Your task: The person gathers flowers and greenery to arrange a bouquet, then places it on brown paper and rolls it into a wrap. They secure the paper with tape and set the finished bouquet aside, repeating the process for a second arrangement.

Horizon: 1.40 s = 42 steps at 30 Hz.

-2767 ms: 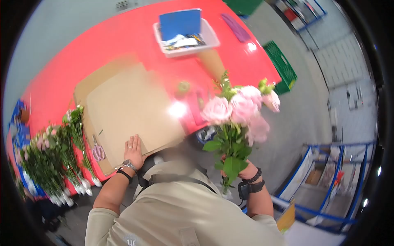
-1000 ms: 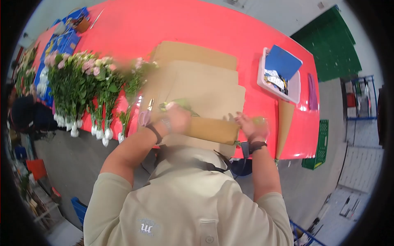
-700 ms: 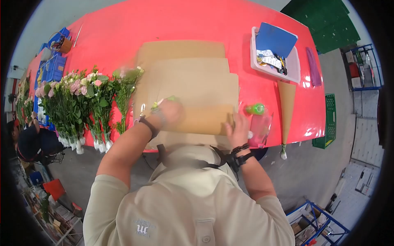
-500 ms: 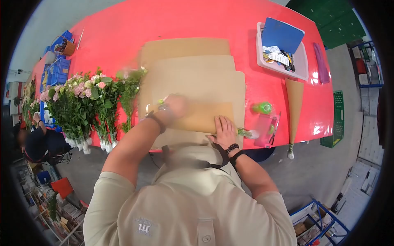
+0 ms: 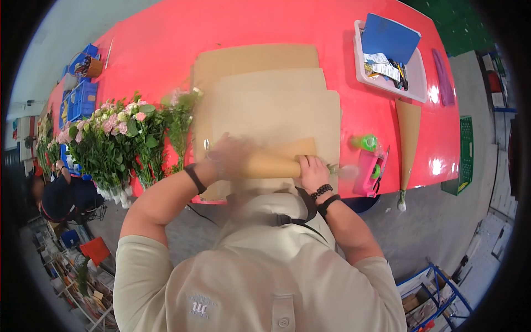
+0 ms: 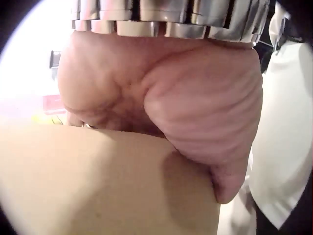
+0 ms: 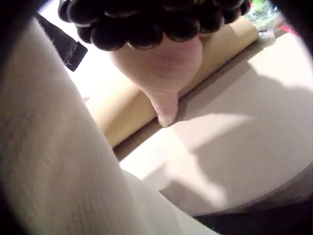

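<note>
A tube of brown kraft paper (image 5: 274, 166) lies across flat brown sheets (image 5: 265, 116), close to the body. Leaves and a white-tipped stem end (image 5: 345, 171) stick out of its right end. My left hand (image 5: 224, 155), blurred in the head view, grips the tube's left part; in the left wrist view the thumb (image 6: 228, 181) presses its edge and the fingertips are hidden behind the paper. My right hand (image 5: 314, 174) holds the right part, fingers over the top, with the thumb (image 7: 166, 110) along the near side in the right wrist view.
Bunches of pink and white flowers (image 5: 119, 135) lie left. To the right are a green tape roll (image 5: 366, 142), a pink tape dispenser (image 5: 366, 174) and a finished paper cone (image 5: 409, 138). Behind stands a white bin (image 5: 417, 83) with a blue folder. Another person (image 5: 69, 193) is far left.
The bouquet held upright earlier in my right hand is now wrapped in paper. My right hand moved from beside the roll's end onto it, and the paper has rolled into a narrower tube.
</note>
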Motion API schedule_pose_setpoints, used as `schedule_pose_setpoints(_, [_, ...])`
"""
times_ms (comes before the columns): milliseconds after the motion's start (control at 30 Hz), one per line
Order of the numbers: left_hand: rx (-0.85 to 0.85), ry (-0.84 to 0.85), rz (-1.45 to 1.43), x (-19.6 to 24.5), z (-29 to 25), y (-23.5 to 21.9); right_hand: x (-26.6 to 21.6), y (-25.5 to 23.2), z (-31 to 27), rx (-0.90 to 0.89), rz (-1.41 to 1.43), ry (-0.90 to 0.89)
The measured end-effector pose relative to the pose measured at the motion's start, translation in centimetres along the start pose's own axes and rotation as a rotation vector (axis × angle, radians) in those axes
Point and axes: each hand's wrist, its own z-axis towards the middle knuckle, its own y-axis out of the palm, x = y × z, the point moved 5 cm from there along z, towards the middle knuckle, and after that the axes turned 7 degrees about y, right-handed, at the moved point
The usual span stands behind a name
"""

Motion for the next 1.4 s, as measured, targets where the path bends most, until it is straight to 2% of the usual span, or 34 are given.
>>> schedule_pose_setpoints(100, [-0.036,-0.02,-0.03,-0.8,-0.2,0.9,0.4,0.0,0.9,-0.201,0.051,0.01])
schedule_pose_setpoints(200, [0.034,0.051,-0.043,-1.2,-0.8,1.1,0.8,0.0,2.0,-0.485,0.054,0.064])
schedule_pose_setpoints(300, [0.095,0.151,0.059,-1.0,-1.3,1.4,0.6,-0.9,2.6,-0.653,0.029,0.086])
schedule_pose_setpoints(400, [-0.119,0.074,0.015,-2.1,0.3,1.3,0.2,-2.2,3.0,-0.673,0.07,0.111])
schedule_pose_setpoints(500, [-0.199,0.071,-0.046,-2.4,1.2,-0.5,0.3,-2.6,2.4,-0.519,0.119,0.125])
schedule_pose_setpoints(600, [-0.345,0.098,-0.168,-6.2,4.8,3.7,-0.3,-3.7,0.3,-0.114,0.084,0.004])
schedule_pose_setpoints(633, [-0.378,0.111,-0.216,-7.4,5.9,4.7,-0.3,-3.0,-0.4,-0.021,0.027,-0.111])
schedule_pose_setpoints(700, [-0.401,0.158,-0.33,-8.3,6.8,4.6,-0.3,-1.6,-0.7,0.021,0.046,-0.08])
schedule_pose_setpoints(733, [-0.444,0.119,-0.35,-8.4,7.1,4.3,-0.3,-1.3,-0.8,0.041,0.057,-0.066])
schedule_pose_setpoints(800, [-0.53,0.037,-0.392,-8.3,7.4,3.5,-0.3,-0.9,0.0,0.053,0.056,-0.025])
schedule_pose_setpoints(867, [-0.203,0.113,-0.356,-7.7,7.2,1.9,-0.5,-1.0,0.8,0.02,0.07,0.017])
schedule_pose_setpoints(933, [0.052,0.21,-0.291,-6.1,6.5,0.6,-0.2,-0.9,1.4,-0.056,0.087,0.052])
schedule_pose_setpoints(1000, [0.045,0.218,-0.146,-2.0,7.5,0.2,0.4,-0.4,2.1,-0.125,0.105,0.064])
schedule_pose_setpoints(1033, [-0.057,0.166,-0.052,0.7,8.1,0.3,0.6,-0.2,2.6,-0.164,0.111,0.057])
schedule_pose_setpoints(1100, [0.311,0.164,0.065,3.3,8.5,1.4,1.1,0.1,3.5,-0.281,0.086,0.062])
schedule_pose_setpoints(1167, [0.17,0.061,0.045,3.4,10.9,1.3,1.1,0.1,4.4,-0.328,0.069,0.057])
schedule_pose_setpoints(1267, [-0.166,0.068,-0.068,2.0,11.7,-0.2,0.6,-0.4,4.8,-0.306,0.072,0.044])
schedule_pose_setpoints(1367, [-0.262,0.074,-0.093,1.7,10.7,-2.0,-1.4,-2.0,3.7,-0.144,0.039,0.005])
schedule_pose_setpoints(1400, [-0.202,0.036,-0.087,1.3,10.5,-2.0,-1.5,-1.5,4.2,-0.157,0.006,-0.001])
